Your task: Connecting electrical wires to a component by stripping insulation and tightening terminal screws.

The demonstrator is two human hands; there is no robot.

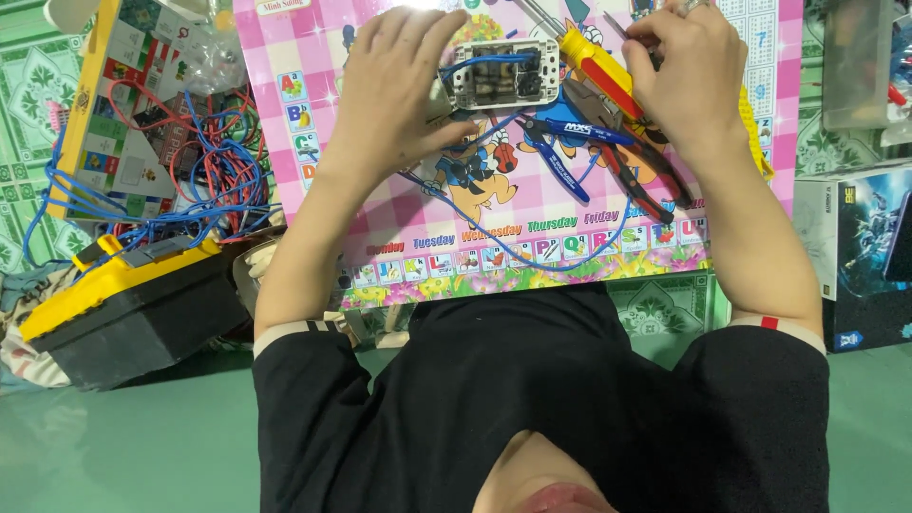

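1. The switch box [503, 72] is white and rectangular, its open back showing dark parts and a blue wire [494, 59]; it lies on the pink board [570, 218].
2. The left hand [394, 81] steadies it, fingers pressed against its left end.
3. The right hand [689, 71] has its fingers pinching the screwdriver [594, 65], whose handle is yellow and red.
4. Pliers [627, 161] lie just below.

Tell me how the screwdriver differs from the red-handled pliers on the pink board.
The screwdriver has a yellow and red handle and is held in the right hand; the pliers have red and black handles and lie loose on the pink board, below that hand. The screwdriver is a single shaft; the pliers spread into two handles. Both slant the same way across the board.
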